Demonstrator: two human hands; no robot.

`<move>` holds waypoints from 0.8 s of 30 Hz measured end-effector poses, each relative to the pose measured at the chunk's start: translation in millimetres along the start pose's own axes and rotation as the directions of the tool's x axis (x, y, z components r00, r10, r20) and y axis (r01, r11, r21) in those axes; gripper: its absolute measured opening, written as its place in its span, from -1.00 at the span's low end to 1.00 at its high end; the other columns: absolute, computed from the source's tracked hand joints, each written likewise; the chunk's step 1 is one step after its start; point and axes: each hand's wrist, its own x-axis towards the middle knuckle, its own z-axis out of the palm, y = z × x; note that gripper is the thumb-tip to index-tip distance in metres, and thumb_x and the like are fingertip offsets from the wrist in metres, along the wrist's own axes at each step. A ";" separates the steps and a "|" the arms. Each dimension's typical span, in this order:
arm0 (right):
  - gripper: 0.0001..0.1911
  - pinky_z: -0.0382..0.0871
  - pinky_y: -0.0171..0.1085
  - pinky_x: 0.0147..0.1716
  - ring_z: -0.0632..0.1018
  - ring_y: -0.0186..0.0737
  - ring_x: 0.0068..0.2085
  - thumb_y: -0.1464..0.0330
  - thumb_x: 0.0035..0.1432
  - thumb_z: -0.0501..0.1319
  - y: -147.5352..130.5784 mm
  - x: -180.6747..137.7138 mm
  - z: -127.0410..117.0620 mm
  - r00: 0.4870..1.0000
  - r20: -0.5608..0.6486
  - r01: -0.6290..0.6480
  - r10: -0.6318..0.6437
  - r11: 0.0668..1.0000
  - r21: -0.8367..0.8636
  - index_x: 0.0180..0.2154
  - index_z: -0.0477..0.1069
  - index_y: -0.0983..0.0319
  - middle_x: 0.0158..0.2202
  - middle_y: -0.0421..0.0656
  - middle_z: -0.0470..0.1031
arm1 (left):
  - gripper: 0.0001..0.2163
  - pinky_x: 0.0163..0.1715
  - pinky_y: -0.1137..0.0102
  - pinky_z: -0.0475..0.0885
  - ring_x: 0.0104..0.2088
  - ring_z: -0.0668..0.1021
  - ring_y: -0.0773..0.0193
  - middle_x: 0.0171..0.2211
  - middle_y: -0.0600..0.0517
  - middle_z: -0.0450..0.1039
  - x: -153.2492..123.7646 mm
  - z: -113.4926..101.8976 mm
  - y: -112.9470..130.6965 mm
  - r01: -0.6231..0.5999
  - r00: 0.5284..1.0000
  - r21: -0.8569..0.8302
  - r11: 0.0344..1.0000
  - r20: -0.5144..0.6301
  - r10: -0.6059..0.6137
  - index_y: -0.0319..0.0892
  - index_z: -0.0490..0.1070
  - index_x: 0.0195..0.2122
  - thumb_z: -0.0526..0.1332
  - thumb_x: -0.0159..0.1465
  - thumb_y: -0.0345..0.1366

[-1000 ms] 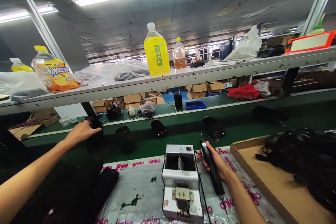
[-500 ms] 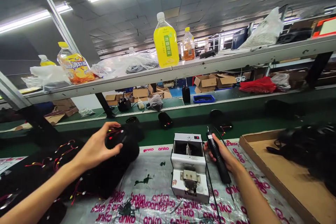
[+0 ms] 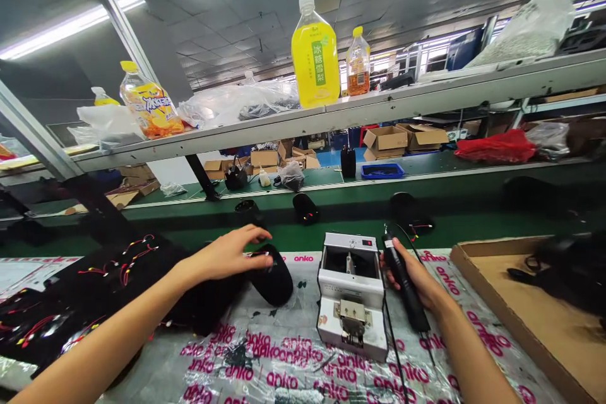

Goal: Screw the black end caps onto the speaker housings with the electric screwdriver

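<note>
My left hand [image 3: 227, 255] is closed around the upper end of a black rounded housing [image 3: 275, 283], thumb on its near side. Its far fingers are partly hidden. To the left lies a pile of similar black housings [image 3: 99, 284] with red, yellow and black wires sticking out. My right hand [image 3: 416, 274] grips a black electric screwdriver [image 3: 404, 284], its bit tilted up and away from me. Between the hands, apart from both, stands a white screw feeder [image 3: 353, 297] with a dark tray in its top.
A cardboard tray [image 3: 502, 322] of black parts is at the right. Printed plastic sheeting [image 3: 265, 353] covers the bench. Behind, a green surface [image 3: 331, 218] carries more black housings. Overhead, a shelf [image 3: 284, 120] holds drink bottles and plastic bags.
My left hand has moved right with the black housing, away from the pile. My right hand still holds the screwdriver in much the same pose. The whole view has shifted slightly.
</note>
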 end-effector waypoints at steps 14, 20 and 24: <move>-0.48 0.38 -0.40 -0.56 0.44 -0.42 -0.50 -0.05 0.56 0.16 6.6 7.8 -2.3 0.999 -0.005 -0.039 0.038 0.999 -0.020 -0.03 0.51 0.30 -0.32 -0.21 0.52 | -0.09 0.32 0.09 0.49 0.43 0.47 -0.23 0.54 -0.29 0.26 240.8 67.0 -25.9 -0.253 0.965 0.483 0.838 0.185 0.185 -0.06 0.30 0.48 0.51 0.07 -0.45; -0.52 0.48 -0.36 -0.47 0.50 -0.38 -0.43 -0.02 0.54 0.21 10.1 11.7 -2.7 0.999 0.017 -0.038 0.038 0.999 0.005 0.01 0.51 0.29 -0.26 -0.18 0.55 | -0.35 0.17 -0.06 0.54 0.32 0.52 -0.34 0.34 -0.40 0.47 257.3 90.0 -21.4 -0.354 0.935 0.568 0.743 0.232 0.269 -0.09 0.45 0.36 0.40 0.21 -0.47; -0.56 0.50 -0.35 -0.44 0.52 -0.37 -0.41 0.01 0.54 0.24 10.3 14.3 -5.2 0.999 0.040 -0.037 0.035 0.999 0.035 0.01 0.52 0.29 -0.24 -0.17 0.56 | -0.44 0.24 -0.03 0.47 0.24 0.56 -0.27 0.20 -0.34 0.58 256.8 83.3 -15.7 -0.428 0.903 0.577 0.695 0.243 0.354 -0.09 0.53 0.23 0.43 0.17 -0.43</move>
